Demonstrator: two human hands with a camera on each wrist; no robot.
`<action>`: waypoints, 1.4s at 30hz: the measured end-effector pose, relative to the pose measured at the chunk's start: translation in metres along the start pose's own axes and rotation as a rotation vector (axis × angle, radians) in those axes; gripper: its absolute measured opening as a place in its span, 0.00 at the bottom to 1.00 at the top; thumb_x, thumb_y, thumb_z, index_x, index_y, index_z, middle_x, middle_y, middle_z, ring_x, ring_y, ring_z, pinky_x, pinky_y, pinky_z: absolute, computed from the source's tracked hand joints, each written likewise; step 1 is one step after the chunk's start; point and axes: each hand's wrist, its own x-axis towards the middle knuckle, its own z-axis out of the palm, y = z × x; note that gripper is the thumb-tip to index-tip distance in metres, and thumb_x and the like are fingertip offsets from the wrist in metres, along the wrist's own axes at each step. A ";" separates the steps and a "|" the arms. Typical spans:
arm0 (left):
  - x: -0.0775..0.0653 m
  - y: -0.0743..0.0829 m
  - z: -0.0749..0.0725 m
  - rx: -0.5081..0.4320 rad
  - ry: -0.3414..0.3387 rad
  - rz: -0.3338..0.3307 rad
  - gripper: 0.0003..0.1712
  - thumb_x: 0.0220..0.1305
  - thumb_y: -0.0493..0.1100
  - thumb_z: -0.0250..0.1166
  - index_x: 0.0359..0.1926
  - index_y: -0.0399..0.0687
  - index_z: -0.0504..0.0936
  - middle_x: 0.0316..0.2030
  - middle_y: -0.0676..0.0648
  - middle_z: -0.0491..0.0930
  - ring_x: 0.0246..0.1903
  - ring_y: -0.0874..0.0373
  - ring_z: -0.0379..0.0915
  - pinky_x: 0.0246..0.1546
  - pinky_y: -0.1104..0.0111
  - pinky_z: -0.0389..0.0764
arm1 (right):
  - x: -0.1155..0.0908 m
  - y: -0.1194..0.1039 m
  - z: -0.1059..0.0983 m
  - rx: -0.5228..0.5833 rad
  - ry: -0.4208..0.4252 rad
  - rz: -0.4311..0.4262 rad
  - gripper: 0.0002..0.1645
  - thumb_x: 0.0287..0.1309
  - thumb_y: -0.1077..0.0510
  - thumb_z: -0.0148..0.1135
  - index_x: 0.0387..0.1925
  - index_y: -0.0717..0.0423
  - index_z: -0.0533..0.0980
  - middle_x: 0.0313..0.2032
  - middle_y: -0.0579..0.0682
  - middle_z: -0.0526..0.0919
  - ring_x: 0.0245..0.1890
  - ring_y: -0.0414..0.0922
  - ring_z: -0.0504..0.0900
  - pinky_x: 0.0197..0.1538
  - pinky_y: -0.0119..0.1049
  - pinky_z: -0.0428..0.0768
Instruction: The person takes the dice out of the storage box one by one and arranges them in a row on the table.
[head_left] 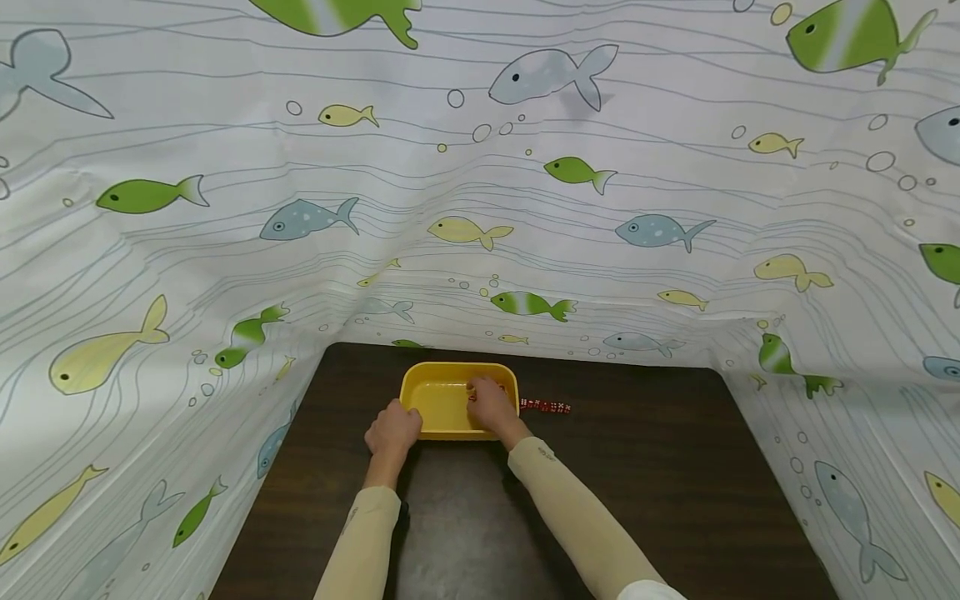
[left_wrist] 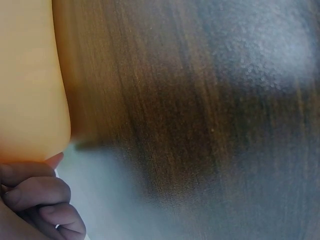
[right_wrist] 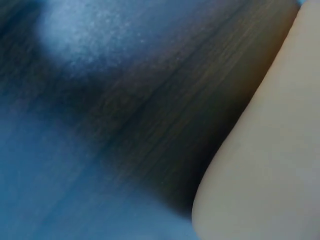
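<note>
A yellow plastic tray (head_left: 438, 408) with rounded corners rests near the far edge of the dark table. My left hand (head_left: 393, 427) grips its near left corner; in the left wrist view its curled fingers (left_wrist: 42, 192) lie against the tray's end. Over the right part of the tray, my right hand (head_left: 492, 406) reaches inside with its fingers bent downward. Small reddish bits show by those fingertips, and I cannot tell whether they are held. Just right of the tray lies a row of several small red dice (head_left: 546, 407) with white spots.
The dark wood-grain table (head_left: 637, 492) spreads out to the right and in front of the tray. A white curtain with printed fish (head_left: 465, 267) stands around the table's back and both sides. The tray's pale wall (right_wrist: 270, 160) fills the right of the right wrist view.
</note>
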 end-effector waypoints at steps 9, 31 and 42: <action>0.003 0.001 0.000 -0.015 -0.005 -0.009 0.21 0.74 0.50 0.49 0.49 0.37 0.78 0.28 0.41 0.75 0.25 0.45 0.73 0.30 0.53 0.71 | 0.003 -0.002 0.004 -0.128 0.036 0.055 0.14 0.71 0.54 0.67 0.54 0.53 0.83 0.47 0.50 0.85 0.40 0.47 0.78 0.55 0.47 0.84; 0.002 0.003 -0.001 -0.004 -0.028 -0.009 0.21 0.74 0.50 0.49 0.48 0.37 0.78 0.28 0.41 0.75 0.25 0.45 0.73 0.30 0.53 0.71 | -0.002 -0.005 -0.002 -0.188 -0.004 0.003 0.18 0.68 0.50 0.68 0.56 0.50 0.83 0.49 0.47 0.89 0.38 0.45 0.81 0.51 0.48 0.84; 0.003 0.001 0.000 -0.006 -0.027 -0.016 0.20 0.74 0.50 0.49 0.47 0.38 0.78 0.28 0.41 0.75 0.25 0.45 0.73 0.30 0.54 0.70 | 0.000 -0.004 -0.001 -0.150 -0.042 -0.023 0.09 0.68 0.52 0.70 0.46 0.50 0.83 0.39 0.45 0.85 0.36 0.45 0.79 0.49 0.44 0.84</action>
